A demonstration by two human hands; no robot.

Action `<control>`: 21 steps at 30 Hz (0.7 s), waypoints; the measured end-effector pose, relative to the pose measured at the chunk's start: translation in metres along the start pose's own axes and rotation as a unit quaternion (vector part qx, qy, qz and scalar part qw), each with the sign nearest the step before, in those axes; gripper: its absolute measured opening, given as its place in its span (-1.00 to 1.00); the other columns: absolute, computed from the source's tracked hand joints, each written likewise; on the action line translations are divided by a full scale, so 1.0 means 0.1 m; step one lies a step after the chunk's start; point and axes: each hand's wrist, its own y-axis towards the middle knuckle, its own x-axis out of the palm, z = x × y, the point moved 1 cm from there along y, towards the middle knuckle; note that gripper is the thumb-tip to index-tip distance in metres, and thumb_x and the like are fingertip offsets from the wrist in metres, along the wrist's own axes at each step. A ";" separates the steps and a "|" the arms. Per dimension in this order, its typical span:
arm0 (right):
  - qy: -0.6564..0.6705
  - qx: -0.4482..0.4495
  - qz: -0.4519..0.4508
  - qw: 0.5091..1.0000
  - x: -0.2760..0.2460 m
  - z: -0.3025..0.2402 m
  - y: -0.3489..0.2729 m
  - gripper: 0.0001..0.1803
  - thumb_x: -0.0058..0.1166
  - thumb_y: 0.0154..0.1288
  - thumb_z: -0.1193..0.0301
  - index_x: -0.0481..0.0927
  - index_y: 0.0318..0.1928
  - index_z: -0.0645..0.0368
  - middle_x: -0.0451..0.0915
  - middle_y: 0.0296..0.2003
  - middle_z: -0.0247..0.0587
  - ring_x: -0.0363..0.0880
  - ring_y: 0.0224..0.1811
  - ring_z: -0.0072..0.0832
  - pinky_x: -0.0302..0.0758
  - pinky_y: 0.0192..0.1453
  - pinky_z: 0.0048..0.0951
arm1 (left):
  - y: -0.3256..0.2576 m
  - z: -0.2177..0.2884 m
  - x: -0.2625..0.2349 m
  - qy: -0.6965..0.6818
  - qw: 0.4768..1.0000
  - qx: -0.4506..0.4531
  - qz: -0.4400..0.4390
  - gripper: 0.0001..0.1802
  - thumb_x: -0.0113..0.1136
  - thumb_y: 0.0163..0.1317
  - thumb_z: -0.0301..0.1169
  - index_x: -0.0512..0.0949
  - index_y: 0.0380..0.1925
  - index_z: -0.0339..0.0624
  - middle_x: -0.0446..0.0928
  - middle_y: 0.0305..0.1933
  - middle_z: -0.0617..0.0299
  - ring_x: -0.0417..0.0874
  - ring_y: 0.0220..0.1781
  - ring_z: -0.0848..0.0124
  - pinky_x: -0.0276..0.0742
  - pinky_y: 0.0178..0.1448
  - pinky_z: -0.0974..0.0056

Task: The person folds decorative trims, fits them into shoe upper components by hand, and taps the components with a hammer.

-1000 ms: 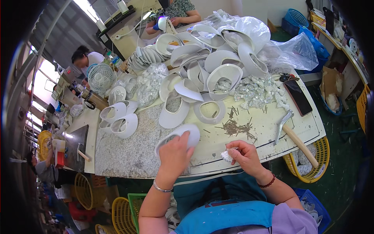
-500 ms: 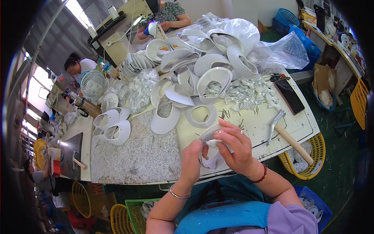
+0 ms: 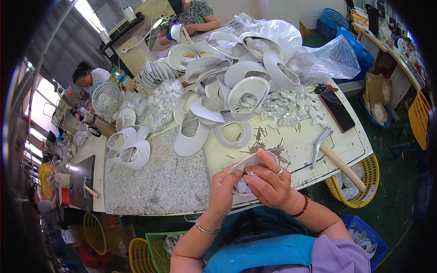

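Note:
Near the front edge of the table, I hold a white ring-shaped piece [image 3: 246,164], which looks like a shoe upper, tilted between both hands. My left hand [image 3: 223,189] grips its left side, with the thumb on the opening's edge. My right hand [image 3: 275,184] is closed on the right side; its forefinger lies over the upper rim. A small white and brownish bit shows at the fingertips, too small to name. Just beyond, a similar flat white upper [image 3: 232,144] lies on the table, with thin brown nail-like sticks [image 3: 280,152] scattered beside it.
A heap of white uppers [image 3: 248,93] and glittery crumpled material [image 3: 291,109] cover the far side. A hammer [image 3: 343,168] overhangs the right edge by a phone [image 3: 337,111]. A speckled slab [image 3: 154,186] lies left. Yellow basket [image 3: 375,184] stands below right. Co-workers sit beyond.
My right hand has turned and moved slightly nearer my left, its fingers closing over the upper's rim. The white bit at its fingertips shows less. The upper stays in both hands.

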 end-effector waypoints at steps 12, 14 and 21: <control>-0.001 -0.024 -0.007 1.000 -0.08 0.00 -0.01 -0.79 0.15 0.06 0.50 0.57 -0.22 0.08 0.60 -0.24 -0.25 0.52 0.08 -0.10 0.58 -0.13 -0.29 | -0.05 0.01 0.04 0.027 0.999 -0.017 -0.012 -0.70 -0.05 0.31 -0.45 0.51 -0.03 -0.35 0.56 -0.14 0.26 0.51 -0.11 0.53 0.40 0.01 0.41; 0.014 -0.008 -0.010 1.000 -0.10 0.02 0.01 -0.77 0.16 0.03 0.50 0.57 -0.22 0.08 0.59 -0.25 -0.24 0.53 0.06 -0.11 0.58 -0.12 -0.28 | -0.05 0.00 0.02 0.069 0.997 -0.001 -0.020 -0.71 -0.04 0.32 -0.45 0.52 -0.04 -0.34 0.57 -0.17 0.27 0.51 -0.14 0.55 0.41 -0.03 0.42; 0.073 -0.012 -0.027 0.997 -0.16 0.02 0.03 -0.70 0.19 -0.08 0.52 0.57 -0.22 0.13 0.54 -0.35 -0.24 0.59 -0.15 -0.19 0.58 -0.20 -0.31 | -0.05 0.00 0.01 0.039 0.999 -0.001 -0.015 -0.68 -0.07 0.34 -0.33 0.56 -0.13 -0.35 0.55 -0.28 0.29 0.46 -0.29 0.58 0.38 -0.19 0.44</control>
